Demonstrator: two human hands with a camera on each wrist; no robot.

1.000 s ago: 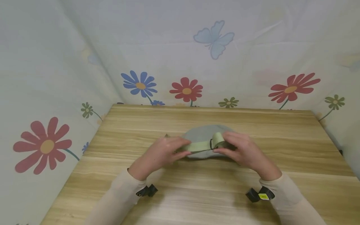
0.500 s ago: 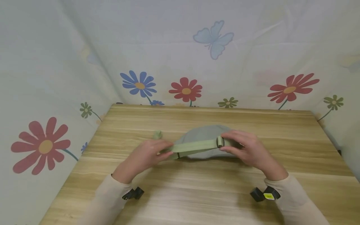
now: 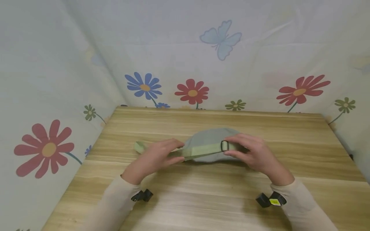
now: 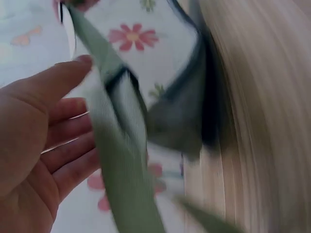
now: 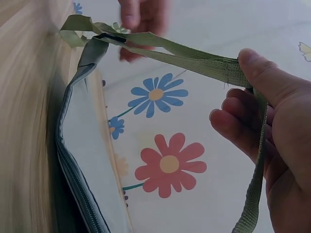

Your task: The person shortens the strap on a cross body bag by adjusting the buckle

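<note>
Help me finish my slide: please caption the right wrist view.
The right hand holds a green strap running to a gray zippered bag, a blue flower and red flower printed behind.

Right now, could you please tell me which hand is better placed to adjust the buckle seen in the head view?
Probably the right hand: it pinches the green strap beside the black buckle, while the left hand is farther from it.

No text can be read for certain. Between four and five o'clock in the head view, a yellow label [image 3: 275,202] sits on the black device [image 3: 263,200] at the right sleeve [image 3: 300,200], its small marks too blurred to decipher.
</note>
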